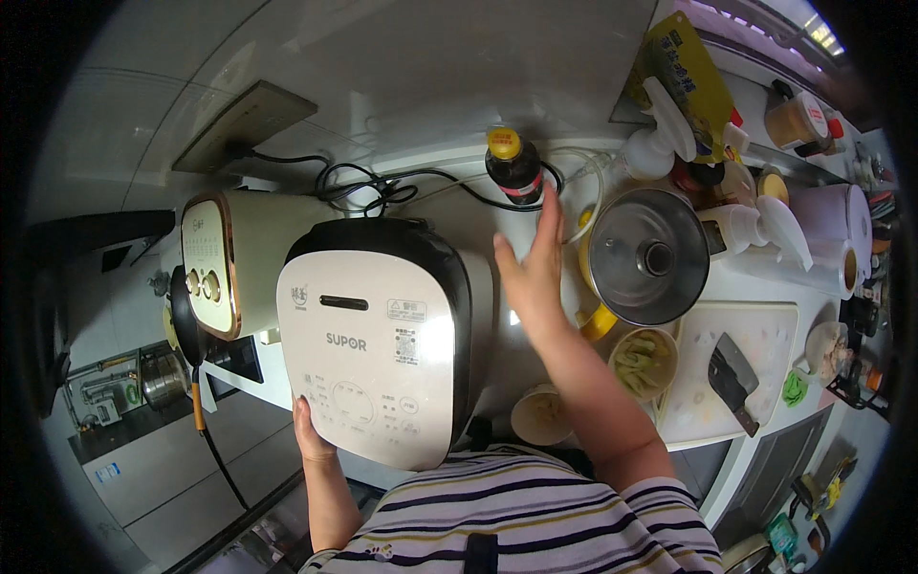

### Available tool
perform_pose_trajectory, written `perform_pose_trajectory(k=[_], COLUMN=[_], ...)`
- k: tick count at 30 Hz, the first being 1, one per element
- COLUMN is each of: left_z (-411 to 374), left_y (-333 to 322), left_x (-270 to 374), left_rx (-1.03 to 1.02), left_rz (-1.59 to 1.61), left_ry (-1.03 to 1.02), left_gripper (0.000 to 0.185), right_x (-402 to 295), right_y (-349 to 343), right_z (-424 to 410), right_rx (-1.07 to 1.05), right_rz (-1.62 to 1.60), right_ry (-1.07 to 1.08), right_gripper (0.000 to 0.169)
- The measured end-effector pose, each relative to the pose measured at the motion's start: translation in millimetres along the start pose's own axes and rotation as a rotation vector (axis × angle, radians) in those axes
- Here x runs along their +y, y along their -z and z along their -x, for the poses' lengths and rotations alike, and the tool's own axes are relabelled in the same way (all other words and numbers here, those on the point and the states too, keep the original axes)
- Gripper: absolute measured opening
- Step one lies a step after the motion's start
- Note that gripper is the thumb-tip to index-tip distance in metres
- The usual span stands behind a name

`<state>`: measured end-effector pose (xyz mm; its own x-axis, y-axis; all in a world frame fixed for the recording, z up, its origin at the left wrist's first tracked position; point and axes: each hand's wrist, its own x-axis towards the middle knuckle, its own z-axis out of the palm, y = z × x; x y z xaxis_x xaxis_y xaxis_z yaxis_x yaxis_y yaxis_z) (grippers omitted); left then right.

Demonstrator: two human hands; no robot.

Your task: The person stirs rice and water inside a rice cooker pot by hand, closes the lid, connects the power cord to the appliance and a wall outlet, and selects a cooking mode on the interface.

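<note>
A white Supor rice cooker (366, 344) with a black rim stands in front of me, its lid down. My left hand (312, 430) rests against the cooker's near left edge, its fingers partly hidden below the lid. Over the counter to the cooker's right, my right hand (534, 265) is raised with thumb and fingers apart and nothing in it. Just beyond its fingertips stands a dark sauce bottle (515, 168) with a yellow cap; whether they touch I cannot tell. To the right of that hand is a yellow pot with a glass lid (624, 251).
Black cable (387, 190) lies coiled along the wall. A cream countertop appliance (265, 251) stands left. On the right, a cleaver (731, 373) lies on a white cutting board (688, 402), beside a bowl of cut vegetables (642, 362). Spray bottles (649, 154) stand behind. Another bowl (541, 416) sits near me.
</note>
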<state>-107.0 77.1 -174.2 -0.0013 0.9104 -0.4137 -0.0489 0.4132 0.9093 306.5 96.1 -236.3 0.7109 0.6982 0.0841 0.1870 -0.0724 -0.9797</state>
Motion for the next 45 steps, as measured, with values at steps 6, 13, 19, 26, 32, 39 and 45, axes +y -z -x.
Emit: perform_pose_trajectory(k=[6,13,19,26,32,39,45], left_z=[-3,2,0,-2,0,-6,-2], left_y=[-25,-45,-41,-39,-37,-41,-34], left_x=[9,18,15,15,15,14,11], left_rx=[-0.002,0.006,-0.013,-0.041,-0.059,-0.071,-0.076], left_rz=[-0.037,-0.024,0.025,0.037,0.032,0.055,0.036], left_ry=[-0.022,-0.059,-0.080,-0.077,-0.106,-0.088,-0.103], left_gripper=[0.078,0.082,0.080,0.080,0.079,0.074,0.070], right_x=[-2,-41,-52,-26,-50,-16,63], right_y=[-8,27,57,65,81,12,-28], right_z=[-68,-28,43,80,50,-82,-120], right_rx=[-0.003,0.062,-0.208,-0.517,-0.651,-0.573,-0.343], right_rz=[0.043,0.049,0.107,0.242,0.406,0.999,0.986], right_ry=[-0.062,0.011,-0.077,-0.113,0.071,-0.142,-0.326], right_gripper=[0.084,0.073,0.073,0.070,0.057,0.040,0.039])
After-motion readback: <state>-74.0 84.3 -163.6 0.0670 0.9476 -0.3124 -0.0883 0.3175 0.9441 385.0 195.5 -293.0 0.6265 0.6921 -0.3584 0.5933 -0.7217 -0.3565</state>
